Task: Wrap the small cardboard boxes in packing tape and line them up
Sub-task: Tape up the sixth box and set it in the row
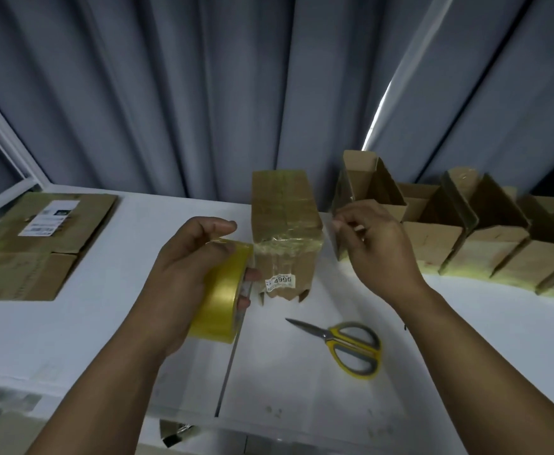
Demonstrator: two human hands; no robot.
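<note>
From the head view, the cardboard box (285, 218) stands on end on the white counter (131, 339), its long axis upright. It sits between the two hands, with a printed label low on its near face. Its upper part already shines with tape.

The left hand (187, 267) is just left of the box. Its grip is curled round the yellow tape roll (223, 290), thumb over the top and fingers through the core, and the roll's edge touches the box's left edge. From there a clear tape strip (285, 246) runs across the near face, at right angles to the long axis.

The right hand (374, 244) is just beside the box's right edge. Its thumb and forefinger are closed to a fine pinch, apparently on the strip's free end, though the clear film is hard to make out there.

Next comes carrying the band round the box, I judge. The roll lies left and the loose end right, so the left hand feeds while the right anchors.

Scissors (344, 346) lie shut on the counter nearer the right hand. A row of open boxes (466, 231) lines the right side, against the curtain (203, 93).
</note>
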